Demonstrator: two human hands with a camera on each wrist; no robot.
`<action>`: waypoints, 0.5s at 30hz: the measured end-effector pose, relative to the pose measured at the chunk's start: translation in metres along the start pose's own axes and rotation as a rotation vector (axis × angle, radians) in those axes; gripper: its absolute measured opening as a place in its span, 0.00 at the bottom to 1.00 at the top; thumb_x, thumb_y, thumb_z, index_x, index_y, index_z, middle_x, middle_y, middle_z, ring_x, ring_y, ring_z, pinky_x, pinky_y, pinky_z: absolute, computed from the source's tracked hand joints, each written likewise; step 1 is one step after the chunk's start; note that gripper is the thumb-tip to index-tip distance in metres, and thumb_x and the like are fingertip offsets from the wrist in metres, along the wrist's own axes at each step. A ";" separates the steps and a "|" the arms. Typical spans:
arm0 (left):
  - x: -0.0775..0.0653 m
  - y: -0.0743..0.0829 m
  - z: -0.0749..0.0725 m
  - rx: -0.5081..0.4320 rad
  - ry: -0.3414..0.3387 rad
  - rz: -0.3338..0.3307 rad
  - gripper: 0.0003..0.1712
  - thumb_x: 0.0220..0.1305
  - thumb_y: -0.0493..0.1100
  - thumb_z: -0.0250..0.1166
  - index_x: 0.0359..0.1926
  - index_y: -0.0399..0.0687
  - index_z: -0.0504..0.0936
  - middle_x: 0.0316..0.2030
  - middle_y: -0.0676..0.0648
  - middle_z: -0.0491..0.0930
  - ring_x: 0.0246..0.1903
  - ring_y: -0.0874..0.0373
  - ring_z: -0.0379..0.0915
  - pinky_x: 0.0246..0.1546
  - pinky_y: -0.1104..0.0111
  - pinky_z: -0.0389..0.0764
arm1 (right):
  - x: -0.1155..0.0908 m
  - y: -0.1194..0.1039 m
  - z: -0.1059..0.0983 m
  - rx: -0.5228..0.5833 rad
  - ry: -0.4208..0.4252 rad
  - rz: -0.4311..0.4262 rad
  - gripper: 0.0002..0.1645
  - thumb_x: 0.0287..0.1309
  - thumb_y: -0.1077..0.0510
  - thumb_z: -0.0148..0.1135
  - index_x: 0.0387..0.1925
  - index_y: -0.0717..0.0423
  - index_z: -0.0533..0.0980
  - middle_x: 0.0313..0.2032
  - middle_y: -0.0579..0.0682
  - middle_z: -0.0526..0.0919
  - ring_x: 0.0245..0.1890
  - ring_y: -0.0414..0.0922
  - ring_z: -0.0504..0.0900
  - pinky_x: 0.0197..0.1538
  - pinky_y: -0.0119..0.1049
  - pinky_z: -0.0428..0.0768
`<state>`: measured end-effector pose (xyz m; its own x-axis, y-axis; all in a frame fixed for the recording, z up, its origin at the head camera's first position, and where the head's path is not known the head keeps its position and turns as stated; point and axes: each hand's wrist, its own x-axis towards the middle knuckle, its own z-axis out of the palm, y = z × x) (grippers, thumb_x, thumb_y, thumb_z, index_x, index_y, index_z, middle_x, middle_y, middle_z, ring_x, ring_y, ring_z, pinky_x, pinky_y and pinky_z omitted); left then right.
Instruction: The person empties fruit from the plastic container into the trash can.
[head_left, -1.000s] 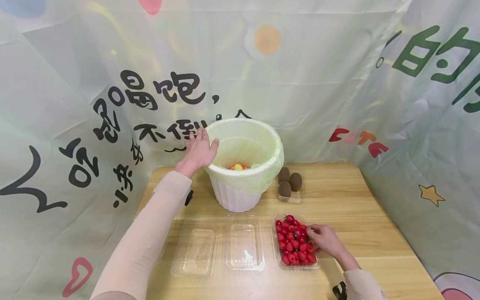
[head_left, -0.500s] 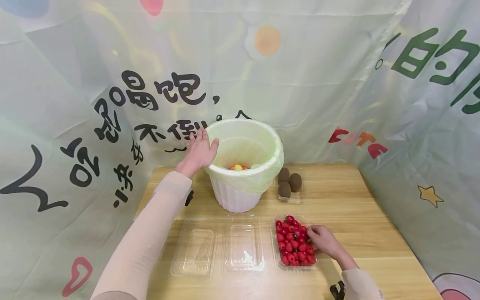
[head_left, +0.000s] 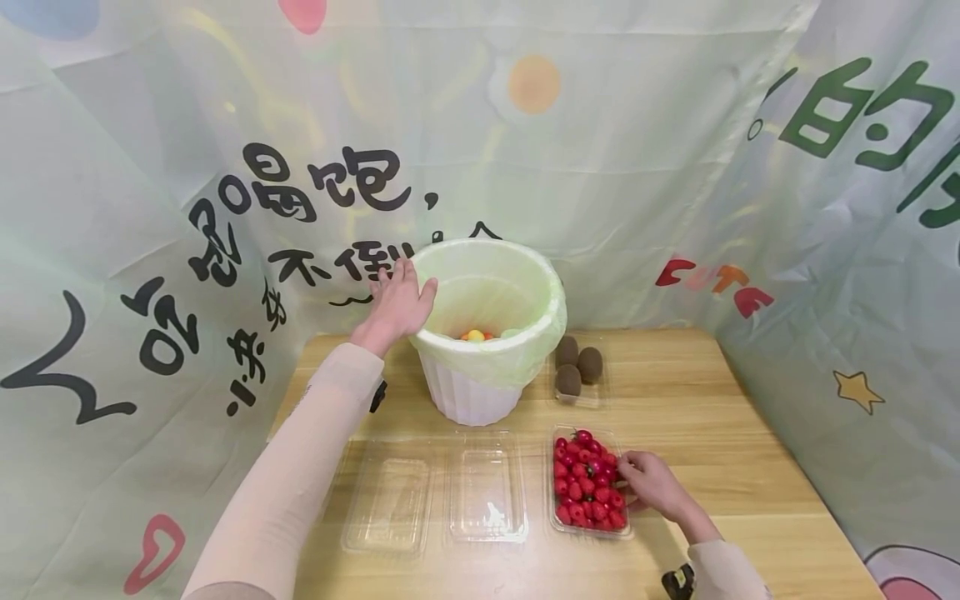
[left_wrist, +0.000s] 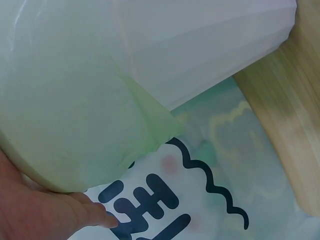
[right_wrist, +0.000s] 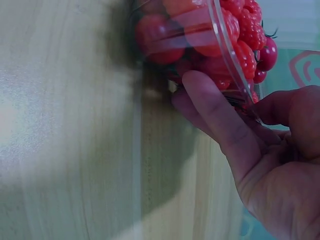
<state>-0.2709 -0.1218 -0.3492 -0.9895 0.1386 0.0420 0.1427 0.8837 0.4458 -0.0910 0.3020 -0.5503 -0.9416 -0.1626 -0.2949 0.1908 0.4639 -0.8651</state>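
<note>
My left hand (head_left: 395,307) rests on the left rim of a white bin (head_left: 472,404) with a pale green liner (head_left: 495,304), fingers spread and straight. In the left wrist view, that hand (left_wrist: 47,212) lies against the liner's folded edge. My right hand (head_left: 656,486) pinches the right side of a clear plastic punnet (head_left: 555,483). It is filled with raspberries (right_wrist: 250,32) and small round red fruit with green stalks (right_wrist: 268,54). In the right wrist view, thumb (right_wrist: 280,106) is at the rim and fingers (right_wrist: 215,107) lie along the outer wall.
Two empty clear trays (head_left: 390,504) (head_left: 489,492) lie left of the punnet. Behind it, dark brown kiwis (head_left: 590,365) sit in another clear tray (head_left: 592,402). Yellow and orange round things (head_left: 475,335) lie inside the bin. Printed cloth walls (head_left: 637,167) enclose the wooden table (head_left: 735,467).
The punnet has turned slightly and its near end has shifted a little left, with the right hand still at its side. The left hand has stayed on the bin rim.
</note>
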 end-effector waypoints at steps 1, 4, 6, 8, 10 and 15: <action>0.000 0.000 0.000 0.000 0.002 0.000 0.47 0.83 0.63 0.34 0.83 0.30 0.39 0.84 0.31 0.35 0.81 0.24 0.28 0.81 0.36 0.31 | 0.000 0.000 -0.001 -0.002 -0.009 -0.008 0.18 0.79 0.62 0.44 0.43 0.74 0.75 0.36 0.61 0.87 0.33 0.49 0.90 0.30 0.49 0.91; 0.000 -0.001 0.000 0.005 0.004 -0.001 0.47 0.83 0.63 0.34 0.82 0.29 0.40 0.84 0.31 0.35 0.81 0.24 0.28 0.81 0.36 0.32 | -0.002 -0.001 -0.005 0.005 -0.036 -0.027 0.19 0.80 0.63 0.43 0.47 0.77 0.75 0.38 0.66 0.87 0.32 0.51 0.90 0.29 0.51 0.90; 0.000 -0.001 0.000 0.009 0.002 -0.002 0.47 0.83 0.63 0.33 0.82 0.29 0.39 0.84 0.31 0.35 0.81 0.24 0.28 0.81 0.36 0.32 | -0.003 -0.001 -0.008 0.015 -0.057 -0.036 0.20 0.81 0.63 0.42 0.48 0.79 0.74 0.39 0.68 0.87 0.32 0.53 0.90 0.29 0.51 0.90; -0.001 0.000 -0.001 0.007 0.000 -0.002 0.47 0.83 0.63 0.34 0.82 0.29 0.40 0.84 0.31 0.35 0.81 0.25 0.28 0.81 0.36 0.33 | -0.004 -0.002 -0.010 0.024 -0.072 -0.034 0.19 0.81 0.63 0.42 0.49 0.79 0.74 0.39 0.68 0.87 0.31 0.53 0.90 0.29 0.51 0.90; -0.001 0.000 0.000 0.007 -0.003 -0.001 0.47 0.83 0.63 0.33 0.82 0.29 0.40 0.84 0.31 0.35 0.81 0.25 0.28 0.81 0.35 0.33 | -0.006 -0.002 -0.011 0.040 -0.087 -0.029 0.19 0.80 0.64 0.42 0.48 0.79 0.74 0.38 0.66 0.87 0.31 0.53 0.90 0.29 0.50 0.90; 0.000 0.001 0.000 0.006 -0.001 0.001 0.47 0.83 0.63 0.34 0.82 0.29 0.40 0.84 0.31 0.35 0.81 0.25 0.28 0.81 0.36 0.33 | -0.008 -0.004 -0.015 0.068 -0.108 -0.024 0.19 0.80 0.64 0.43 0.46 0.79 0.74 0.38 0.62 0.87 0.33 0.52 0.91 0.31 0.49 0.91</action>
<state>-0.2705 -0.1214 -0.3488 -0.9893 0.1396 0.0414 0.1435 0.8862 0.4405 -0.0886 0.3145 -0.5386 -0.9115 -0.2675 -0.3124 0.1901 0.3995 -0.8968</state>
